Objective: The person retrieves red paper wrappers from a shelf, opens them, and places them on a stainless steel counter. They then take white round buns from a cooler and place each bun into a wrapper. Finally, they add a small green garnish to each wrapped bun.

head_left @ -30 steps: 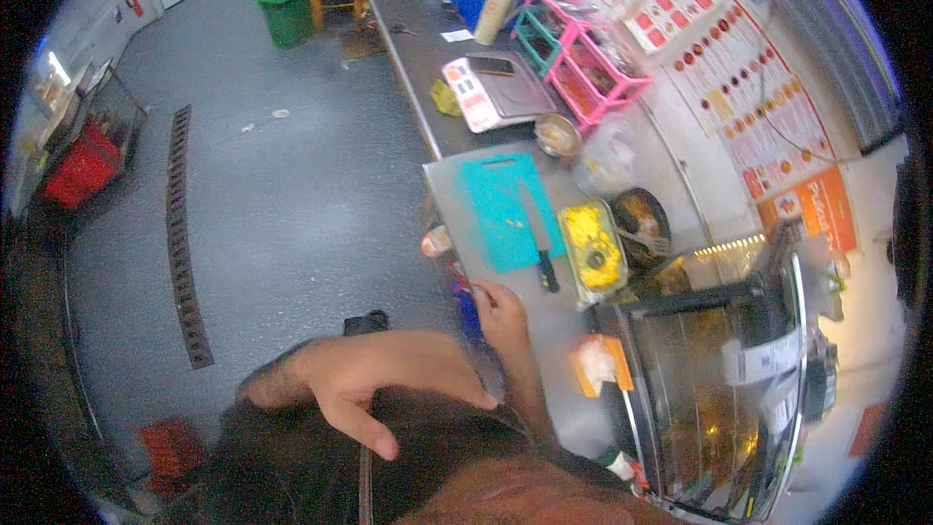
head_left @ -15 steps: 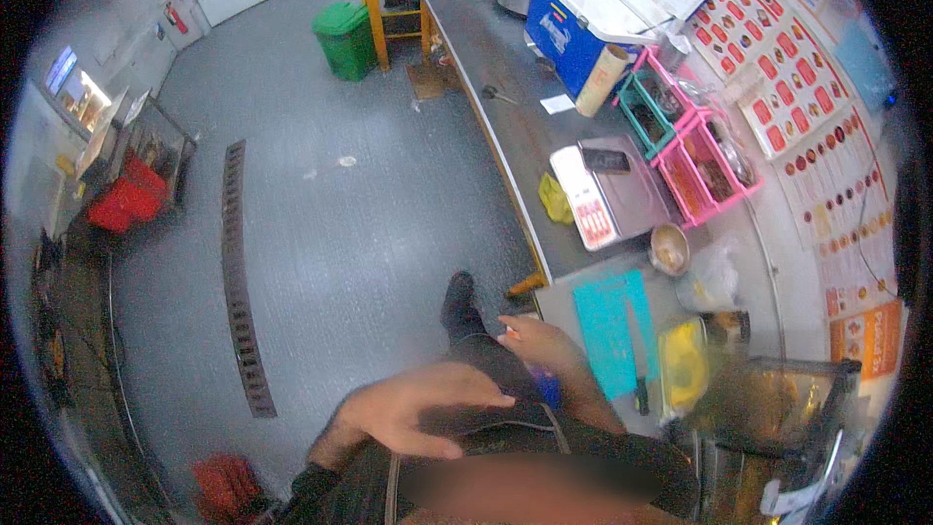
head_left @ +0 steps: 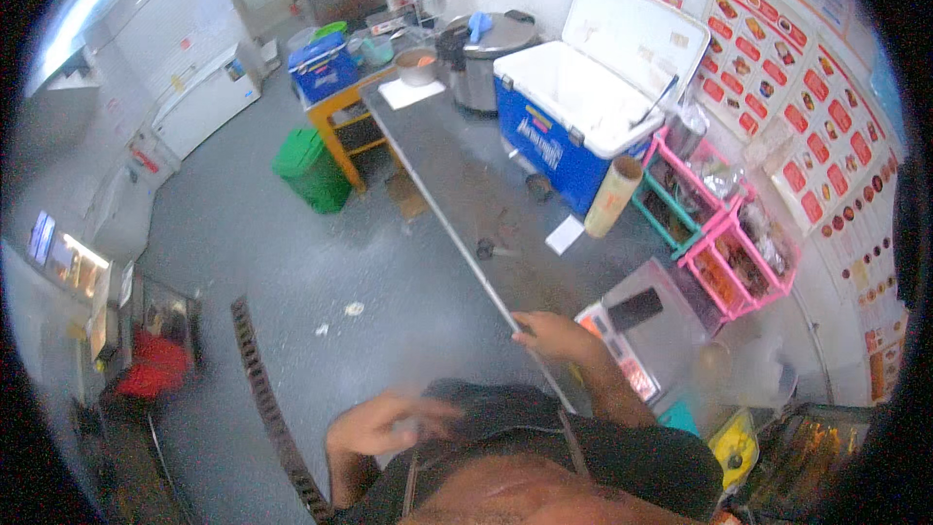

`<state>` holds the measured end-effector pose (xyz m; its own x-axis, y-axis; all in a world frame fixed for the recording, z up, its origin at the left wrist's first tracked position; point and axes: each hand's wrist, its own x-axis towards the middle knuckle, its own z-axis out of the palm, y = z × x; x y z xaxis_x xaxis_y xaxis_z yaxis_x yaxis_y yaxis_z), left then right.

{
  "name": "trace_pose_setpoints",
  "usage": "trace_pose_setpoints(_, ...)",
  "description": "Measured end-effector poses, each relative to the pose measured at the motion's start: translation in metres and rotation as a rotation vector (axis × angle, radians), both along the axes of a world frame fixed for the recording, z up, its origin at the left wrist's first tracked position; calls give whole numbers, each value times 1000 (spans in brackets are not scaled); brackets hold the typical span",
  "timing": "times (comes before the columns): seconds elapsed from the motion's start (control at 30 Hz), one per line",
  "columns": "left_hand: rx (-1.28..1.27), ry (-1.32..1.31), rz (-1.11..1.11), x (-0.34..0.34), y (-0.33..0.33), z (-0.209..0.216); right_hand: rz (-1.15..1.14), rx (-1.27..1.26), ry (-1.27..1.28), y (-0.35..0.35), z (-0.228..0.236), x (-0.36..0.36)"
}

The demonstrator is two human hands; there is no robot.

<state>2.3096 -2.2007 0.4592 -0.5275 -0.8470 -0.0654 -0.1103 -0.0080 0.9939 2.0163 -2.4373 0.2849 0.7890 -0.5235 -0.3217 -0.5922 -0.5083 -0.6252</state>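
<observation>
Since half a second ago, my right hand [head_left: 564,338] and left hand [head_left: 377,426] have advanced along the table [head_left: 462,175]. On it stands the open cool box [head_left: 554,144]; nearer me, the scale [head_left: 673,340] bears a phone [head_left: 635,308]. My right fingers [head_left: 532,323] curl at the table's edge, beside the scale; whether they grip anything, I cannot tell. My left fingers [head_left: 428,410] hang loosely spread, blurred, visibly holding nothing. I judge the pass along the table part done, its far stretch left.

Green bin [head_left: 313,172] beside a wooden stand [head_left: 335,148], white chest freezer [head_left: 206,109] farther back
</observation>
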Motion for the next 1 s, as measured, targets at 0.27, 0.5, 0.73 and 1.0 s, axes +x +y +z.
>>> trace_pose_setpoints(0.27,341,-144,-167,194,-217,-56,-180,45,-253,-199,41,91)
trace_pose_setpoints(0.5,483,106,-550,302,-502,-72,-625,-100,-510,-406,119,162)
trace_pose_setpoints(0.73,597,7,-760,329,-682,-82,-987,-263,-307,-637,106,128)
trace_pose_setpoints(1.0,673,138,-950,355,-770,-127,-777,301,279,-764,-69,110)
